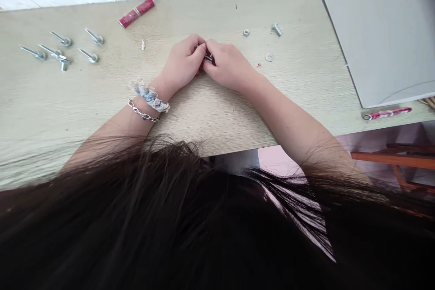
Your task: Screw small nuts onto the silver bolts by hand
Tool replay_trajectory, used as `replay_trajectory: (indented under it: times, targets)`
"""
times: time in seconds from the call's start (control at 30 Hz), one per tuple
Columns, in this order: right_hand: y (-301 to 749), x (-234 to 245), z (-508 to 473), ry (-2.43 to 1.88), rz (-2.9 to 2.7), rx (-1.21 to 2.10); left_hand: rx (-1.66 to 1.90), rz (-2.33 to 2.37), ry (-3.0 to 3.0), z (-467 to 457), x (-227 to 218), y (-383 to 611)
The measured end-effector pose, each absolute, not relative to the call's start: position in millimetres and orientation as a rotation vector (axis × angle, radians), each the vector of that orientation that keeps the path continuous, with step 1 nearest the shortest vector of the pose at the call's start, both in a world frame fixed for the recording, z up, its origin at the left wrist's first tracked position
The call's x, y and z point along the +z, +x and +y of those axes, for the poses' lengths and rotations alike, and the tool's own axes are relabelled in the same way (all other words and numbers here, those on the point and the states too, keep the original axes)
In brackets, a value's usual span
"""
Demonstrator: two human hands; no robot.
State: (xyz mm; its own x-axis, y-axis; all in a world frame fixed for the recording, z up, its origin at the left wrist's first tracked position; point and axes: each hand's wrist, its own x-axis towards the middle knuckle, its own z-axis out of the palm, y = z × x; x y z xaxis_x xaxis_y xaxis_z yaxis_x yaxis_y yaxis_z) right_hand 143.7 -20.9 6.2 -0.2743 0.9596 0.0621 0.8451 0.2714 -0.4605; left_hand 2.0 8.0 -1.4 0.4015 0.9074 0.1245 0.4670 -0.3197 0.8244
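Note:
My left hand and my right hand meet at the middle of the wooden table, fingers curled and pinched together round a small metal bolt that only partly shows between them. A chain bracelet and a lace scrunchie sit on my left wrist. To the right of my hands lie a loose nut, a short bolt and a washer.
Several assembled bolts lie at the far left. A red tube rests near the back wall. A grey laptop lid covers the right side, with a pink pen by it. My dark hair hides the table's near edge.

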Motion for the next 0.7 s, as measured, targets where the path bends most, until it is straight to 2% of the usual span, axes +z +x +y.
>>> replay_trajectory:
  times: [0.7]
  targets:
    - [143.2,1.2,-19.5,-1.614,-2.14,0.478,0.812,1.128,1.801,10.1,-6.2,0.9]
